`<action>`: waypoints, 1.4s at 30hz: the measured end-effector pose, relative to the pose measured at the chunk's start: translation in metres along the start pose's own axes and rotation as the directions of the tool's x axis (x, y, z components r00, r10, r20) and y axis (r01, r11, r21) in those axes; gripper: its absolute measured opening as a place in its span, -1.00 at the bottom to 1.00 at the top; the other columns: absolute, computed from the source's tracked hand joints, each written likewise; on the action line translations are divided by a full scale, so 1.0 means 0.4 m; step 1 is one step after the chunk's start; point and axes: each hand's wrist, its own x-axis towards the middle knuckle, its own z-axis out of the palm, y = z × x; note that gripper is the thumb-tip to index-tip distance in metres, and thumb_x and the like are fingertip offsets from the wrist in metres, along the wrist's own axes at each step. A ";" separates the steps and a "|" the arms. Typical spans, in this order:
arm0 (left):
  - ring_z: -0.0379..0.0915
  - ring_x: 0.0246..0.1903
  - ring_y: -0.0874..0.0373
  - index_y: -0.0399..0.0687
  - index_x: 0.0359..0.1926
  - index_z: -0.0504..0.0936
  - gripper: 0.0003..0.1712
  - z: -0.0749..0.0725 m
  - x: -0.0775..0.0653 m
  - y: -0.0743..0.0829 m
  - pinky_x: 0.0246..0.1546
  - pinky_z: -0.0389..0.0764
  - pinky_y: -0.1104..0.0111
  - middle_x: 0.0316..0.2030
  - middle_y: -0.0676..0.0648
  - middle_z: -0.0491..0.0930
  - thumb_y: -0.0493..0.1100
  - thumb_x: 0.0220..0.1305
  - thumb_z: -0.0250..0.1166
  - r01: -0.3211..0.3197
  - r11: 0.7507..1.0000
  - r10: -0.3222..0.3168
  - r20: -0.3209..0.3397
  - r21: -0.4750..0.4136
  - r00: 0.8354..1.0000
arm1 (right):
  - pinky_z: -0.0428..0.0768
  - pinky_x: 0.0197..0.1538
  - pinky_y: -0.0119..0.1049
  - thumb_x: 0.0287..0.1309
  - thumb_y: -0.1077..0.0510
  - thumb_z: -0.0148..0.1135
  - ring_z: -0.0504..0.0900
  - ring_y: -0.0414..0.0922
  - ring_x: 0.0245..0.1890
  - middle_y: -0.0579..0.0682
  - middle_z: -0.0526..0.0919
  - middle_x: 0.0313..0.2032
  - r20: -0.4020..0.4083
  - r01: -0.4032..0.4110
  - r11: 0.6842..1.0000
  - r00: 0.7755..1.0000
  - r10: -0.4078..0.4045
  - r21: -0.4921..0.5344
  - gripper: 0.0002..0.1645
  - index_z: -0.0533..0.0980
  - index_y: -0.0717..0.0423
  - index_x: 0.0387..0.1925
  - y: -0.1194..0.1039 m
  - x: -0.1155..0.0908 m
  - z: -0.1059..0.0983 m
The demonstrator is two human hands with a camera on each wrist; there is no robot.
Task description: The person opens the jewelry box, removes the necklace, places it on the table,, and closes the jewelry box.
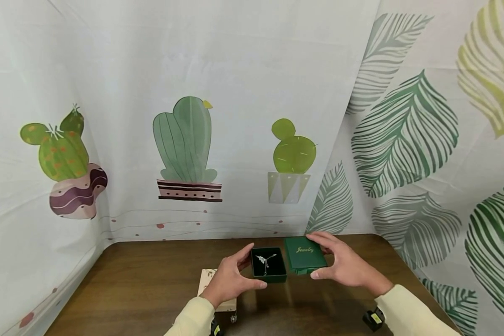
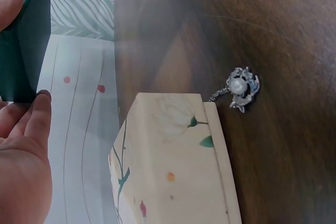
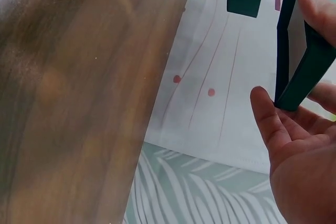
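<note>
A small dark green jewelry box base [image 1: 277, 279] is held by my left hand [image 1: 230, 279], thumb at its near side and fingers at its far side. In it lies a silver jewelry piece [image 1: 264, 261] with a fine chain, on a dark insert. My right hand [image 1: 342, 262] grips the green lid [image 1: 304, 254], marked "Jewelry" in gold, between thumb and fingers. Lid and base are apart, side by side above the table. The right wrist view shows the lid's hollow underside [image 3: 297, 45]. The left wrist view has the base's outer wall [image 2: 26, 45].
Below my left forearm a cream box [image 2: 173, 150] with painted flowers sits on the brown wooden table [image 1: 151, 280]. A silver pendant with a pearl-like bead [image 2: 239, 86] lies beside it, its chain leading to the box edge. Patterned cloth [image 1: 243, 140] hangs behind the table.
</note>
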 end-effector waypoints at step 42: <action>0.36 0.45 -0.29 -0.03 0.60 0.19 0.17 0.043 0.003 -0.020 0.36 0.47 -0.18 0.53 -0.33 0.28 0.05 0.07 0.65 0.033 0.998 -0.038 0.102 0.053 0.994 | 0.65 0.11 -0.26 -0.06 -0.13 0.68 0.53 -0.06 0.22 0.14 0.43 0.39 0.020 -0.025 0.998 0.999 0.026 -0.049 0.10 0.39 0.16 0.46 0.006 0.001 -0.006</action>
